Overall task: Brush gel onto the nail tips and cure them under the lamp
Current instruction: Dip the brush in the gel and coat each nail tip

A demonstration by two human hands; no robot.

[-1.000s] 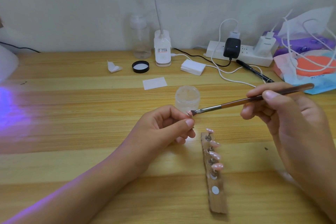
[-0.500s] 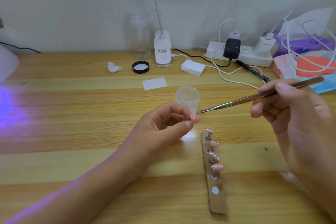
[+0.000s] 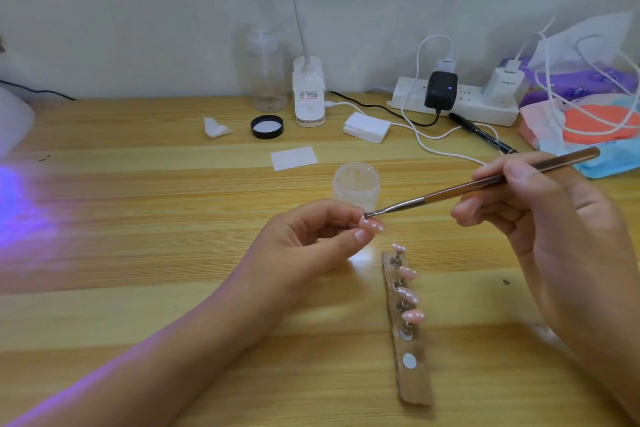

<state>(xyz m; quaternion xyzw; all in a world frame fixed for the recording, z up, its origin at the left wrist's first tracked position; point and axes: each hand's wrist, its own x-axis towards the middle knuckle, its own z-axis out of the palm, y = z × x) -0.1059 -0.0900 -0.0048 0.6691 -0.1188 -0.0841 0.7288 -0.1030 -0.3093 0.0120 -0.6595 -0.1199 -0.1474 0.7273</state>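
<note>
Pinching a pink, white-dotted nail tip between thumb and forefinger: left hand, above the wooden table. Just below-right, a wooden strip carries four more tips. A slim brown-handled brush touches the pinched tip; the right hand grips its handle with curled fingers.

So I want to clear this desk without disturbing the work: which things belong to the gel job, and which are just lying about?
For the job: brush in the right hand, nail tip pinched in the left hand, gel jar, holder strip with four more tips, lit lamp at far left.
Lying about: power strip, pen, clear bottle, tissue packs, paper slip.
</note>
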